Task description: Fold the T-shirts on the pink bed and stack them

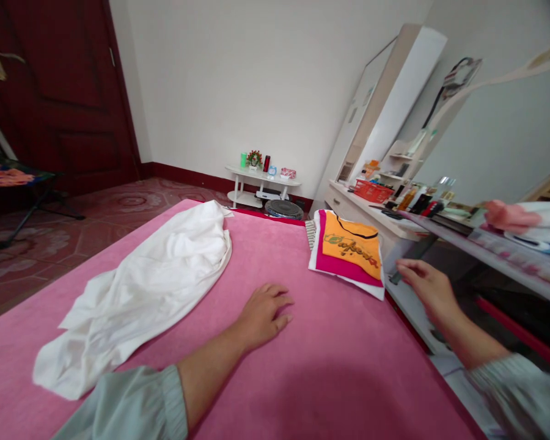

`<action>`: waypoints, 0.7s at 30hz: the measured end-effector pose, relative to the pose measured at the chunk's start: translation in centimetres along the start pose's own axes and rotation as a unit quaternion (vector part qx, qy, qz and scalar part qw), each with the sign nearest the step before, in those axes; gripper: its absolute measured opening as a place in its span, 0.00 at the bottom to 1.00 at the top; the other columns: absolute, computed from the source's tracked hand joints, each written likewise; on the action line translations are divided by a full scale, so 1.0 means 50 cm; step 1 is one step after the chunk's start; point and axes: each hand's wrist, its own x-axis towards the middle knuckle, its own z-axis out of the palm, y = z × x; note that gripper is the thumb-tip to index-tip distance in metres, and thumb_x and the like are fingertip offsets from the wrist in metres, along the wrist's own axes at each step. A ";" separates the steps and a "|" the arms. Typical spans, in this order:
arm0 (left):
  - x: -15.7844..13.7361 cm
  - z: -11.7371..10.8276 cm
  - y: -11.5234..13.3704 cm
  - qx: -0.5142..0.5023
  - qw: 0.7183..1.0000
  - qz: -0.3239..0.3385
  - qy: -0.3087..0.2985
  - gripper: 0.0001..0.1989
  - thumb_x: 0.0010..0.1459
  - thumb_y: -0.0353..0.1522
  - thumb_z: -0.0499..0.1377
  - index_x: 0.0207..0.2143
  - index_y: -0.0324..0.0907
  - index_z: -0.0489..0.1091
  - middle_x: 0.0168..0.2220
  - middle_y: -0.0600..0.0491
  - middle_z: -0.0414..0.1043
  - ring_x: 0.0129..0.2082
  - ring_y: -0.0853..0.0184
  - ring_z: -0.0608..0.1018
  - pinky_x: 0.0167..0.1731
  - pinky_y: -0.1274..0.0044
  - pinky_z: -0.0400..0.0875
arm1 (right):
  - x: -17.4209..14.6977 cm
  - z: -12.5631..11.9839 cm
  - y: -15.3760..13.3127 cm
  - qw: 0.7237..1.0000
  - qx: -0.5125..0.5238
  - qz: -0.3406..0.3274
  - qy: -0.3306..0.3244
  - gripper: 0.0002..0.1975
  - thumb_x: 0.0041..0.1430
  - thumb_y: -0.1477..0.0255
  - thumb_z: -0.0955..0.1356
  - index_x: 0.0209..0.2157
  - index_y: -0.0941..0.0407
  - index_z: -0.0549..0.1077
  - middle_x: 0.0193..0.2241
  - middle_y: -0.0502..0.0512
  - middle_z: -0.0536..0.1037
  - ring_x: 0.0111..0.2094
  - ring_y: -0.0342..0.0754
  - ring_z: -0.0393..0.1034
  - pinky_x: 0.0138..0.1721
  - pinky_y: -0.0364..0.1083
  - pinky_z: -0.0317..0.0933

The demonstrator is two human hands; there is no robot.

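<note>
My left hand point(266, 313) rests on the pink bed cover point(339, 342), fingers apart and holding nothing. A crumpled white garment point(146, 293) is spread over the left side of the bed, apart from that hand. My right hand point(424, 284) is raised beyond the bed's right edge, its fingers loosely bent, with nothing visible in them. Just left of it, near the bed's right edge, lies a stack of folded clothes point(330, 269). An orange piece with lettering point(352, 244) is on top, over magenta and white layers.
A dressing table point(339, 198) with a red basket point(372, 190), bottles and a mirror point(508, 134) runs along the right. Beside my right hand, a shelf point(499, 253) holds more cloth. A low white stand point(238, 174) is at the far wall. A folding chair point(32, 189) stands left.
</note>
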 end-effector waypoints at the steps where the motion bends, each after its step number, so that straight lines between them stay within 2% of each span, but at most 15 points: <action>1: 0.001 0.000 -0.001 -0.007 1.000 -0.003 0.004 0.17 0.57 0.37 0.59 0.49 0.48 0.72 0.53 0.49 0.68 0.52 0.59 0.69 0.53 0.65 0.63 | 0.051 0.042 -0.002 0.995 0.061 0.074 0.002 0.08 0.53 0.65 0.67 0.31 0.54 0.75 0.34 0.62 0.78 0.34 0.54 0.75 0.33 0.49 0.68; 4: 0.003 -0.001 -0.002 -0.026 0.999 -0.013 0.013 0.15 0.56 0.35 0.60 0.47 0.47 0.73 0.51 0.51 0.69 0.51 0.60 0.70 0.53 0.66 0.63 | 0.158 0.142 -0.014 0.987 0.078 0.139 0.016 0.16 0.47 0.72 0.69 0.40 0.59 0.73 0.25 0.56 0.74 0.26 0.50 0.72 0.26 0.46 0.66; 6: 0.004 -0.002 -0.002 -0.040 0.999 -0.021 0.019 0.14 0.56 0.33 0.59 0.45 0.47 0.74 0.50 0.51 0.71 0.50 0.61 0.70 0.52 0.68 0.64 | 0.193 0.181 -0.017 0.990 0.039 0.135 0.002 0.26 0.42 0.76 0.72 0.47 0.61 0.71 0.22 0.53 0.73 0.25 0.48 0.70 0.24 0.44 0.63; 8: 0.004 -0.003 -0.003 -0.054 0.998 -0.023 0.025 0.12 0.57 0.32 0.58 0.44 0.47 0.75 0.49 0.51 0.71 0.49 0.62 0.71 0.51 0.69 0.64 | 0.208 0.199 -0.012 0.992 0.003 0.121 -0.019 0.30 0.39 0.78 0.73 0.49 0.61 0.70 0.22 0.53 0.73 0.25 0.48 0.69 0.24 0.44 0.61; 10: 0.005 -0.003 -0.005 -0.064 0.997 -0.022 0.029 0.12 0.56 0.31 0.58 0.43 0.46 0.75 0.48 0.51 0.72 0.48 0.63 0.71 0.50 0.69 0.65 | 0.215 0.200 0.000 0.991 -0.018 0.125 -0.048 0.28 0.40 0.78 0.73 0.48 0.62 0.71 0.21 0.53 0.73 0.24 0.48 0.68 0.23 0.44 0.60; 13: 0.006 -0.001 -0.008 -0.077 0.996 -0.022 0.034 0.11 0.56 0.30 0.58 0.41 0.45 0.76 0.47 0.51 0.72 0.48 0.62 0.71 0.50 0.68 0.65 | 0.217 0.182 0.012 0.978 -0.070 0.160 -0.118 0.18 0.44 0.76 0.72 0.41 0.63 0.75 0.17 0.52 0.71 0.21 0.49 0.67 0.23 0.45 0.58; 14: 0.006 0.001 -0.009 -0.085 0.996 -0.021 0.035 0.11 0.55 0.30 0.58 0.41 0.45 0.76 0.47 0.50 0.72 0.48 0.61 0.71 0.51 0.68 0.65 | 0.216 0.175 0.008 0.975 -0.099 0.159 -0.123 0.15 0.45 0.75 0.72 0.38 0.63 0.76 0.17 0.53 0.71 0.21 0.49 0.67 0.23 0.45 0.57; 15: 0.007 0.003 -0.009 -0.100 0.994 -0.019 0.040 0.11 0.55 0.30 0.59 0.42 0.45 0.75 0.47 0.50 0.72 0.48 0.61 0.71 0.51 0.68 0.65 | 0.213 0.170 -0.002 0.975 -0.127 0.146 -0.105 0.13 0.45 0.73 0.72 0.35 0.62 0.76 0.17 0.53 0.72 0.22 0.50 0.67 0.24 0.45 0.57; 17: 0.010 0.006 -0.010 -0.151 0.986 -0.023 0.068 0.14 0.56 0.31 0.59 0.46 0.44 0.73 0.48 0.49 0.72 0.48 0.61 0.72 0.52 0.68 0.65 | 0.195 0.166 -0.044 0.985 -0.145 0.086 -0.028 0.12 0.45 0.70 0.72 0.34 0.59 0.77 0.22 0.54 0.75 0.25 0.50 0.69 0.26 0.44 0.57; 19: 0.014 0.002 -0.013 -0.229 0.964 -0.058 0.123 0.19 0.58 0.34 0.58 0.52 0.43 0.68 0.50 0.47 0.70 0.49 0.62 0.72 0.52 0.68 0.66 | 0.149 0.174 -0.114 0.994 -0.100 0.000 0.034 0.12 0.46 0.69 0.71 0.35 0.57 0.76 0.27 0.53 0.77 0.28 0.49 0.69 0.28 0.43 0.58; 21: 0.017 -0.014 -0.021 -0.312 0.922 -0.124 0.192 0.23 0.60 0.39 0.56 0.57 0.44 0.62 0.52 0.45 0.67 0.48 0.63 0.73 0.48 0.69 0.69 | 0.065 0.183 -0.202 0.994 -0.029 -0.101 0.003 0.10 0.47 0.69 0.69 0.33 0.58 0.75 0.30 0.53 0.77 0.30 0.47 0.68 0.30 0.42 0.58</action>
